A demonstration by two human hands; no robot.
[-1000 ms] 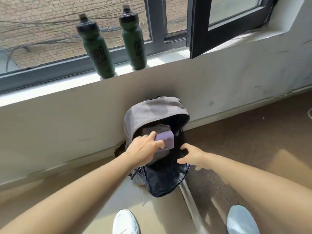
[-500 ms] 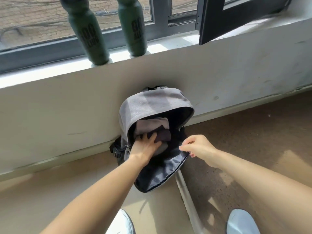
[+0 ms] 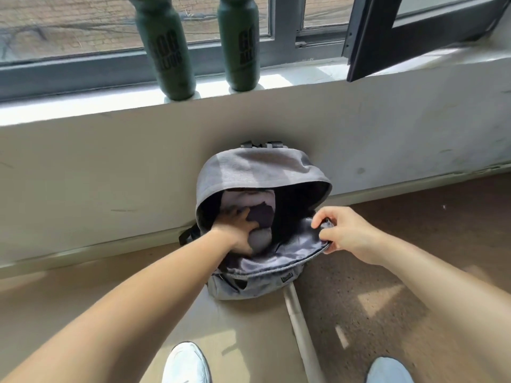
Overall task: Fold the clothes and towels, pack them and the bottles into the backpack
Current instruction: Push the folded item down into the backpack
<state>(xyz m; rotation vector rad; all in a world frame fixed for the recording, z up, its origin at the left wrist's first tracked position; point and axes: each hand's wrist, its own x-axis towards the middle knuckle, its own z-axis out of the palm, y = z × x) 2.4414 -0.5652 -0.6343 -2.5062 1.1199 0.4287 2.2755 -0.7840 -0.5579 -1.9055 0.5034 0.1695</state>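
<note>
Wall and sill (image 3: 318,78): behind everything, pale, sunlit.
Backpack (image 3: 257,170): grey, leaning against the wall on the floor, main zip open, top flap arched over the mouth, front panel sagging forward.
Bottles: two dark green ones, left bottle (image 3: 166,51) and right bottle (image 3: 239,45), upright on the sill above the backpack, not yet packed.
Folded cloth (image 3: 261,210): pale and dark pieces, already inside the mouth, pushed toward the left side.
Front rim (image 3: 276,268): dark lining showing, zip edge curving round.
Step in hand: seating the cloth deep and flat, probably; best pressed down and back against the rear wall, leaving the right side free for the bottles; rim worth keeping pulled forward so nothing snags on the zip.
Left hand (image 3: 237,229): inside the mouth, fingers spread, palm pressing on the cloth; clamped or merely pushing, cannot tell.
Right hand (image 3: 345,233): fingers pinched together on the front rim's right corner, holding the mouth open.
</note>
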